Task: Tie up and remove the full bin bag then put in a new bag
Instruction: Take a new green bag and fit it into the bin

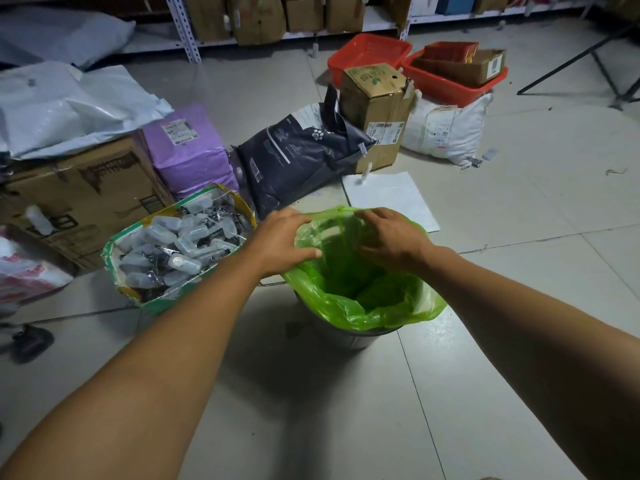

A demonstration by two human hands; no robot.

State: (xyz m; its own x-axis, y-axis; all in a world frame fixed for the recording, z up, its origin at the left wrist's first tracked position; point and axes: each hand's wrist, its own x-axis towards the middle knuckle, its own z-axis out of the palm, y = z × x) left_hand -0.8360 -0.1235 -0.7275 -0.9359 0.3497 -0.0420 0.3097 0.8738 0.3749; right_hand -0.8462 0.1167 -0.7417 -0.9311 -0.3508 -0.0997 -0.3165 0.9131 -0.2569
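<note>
Lining the metal bin [349, 337] on the tiled floor [519, 209], a green bag [360, 299] is seen draped over the near rim, its far edge gathered up at the top. That far edge is gripped by the left hand [282, 239], thumb hooked over the plastic, while the right hand [391, 237] is curled onto the film at the far right side, grasping it. Just left of the bin, a carton of small bottles [176, 242] is parked, with a dark pet-food sack [298, 150] lying beyond
</note>
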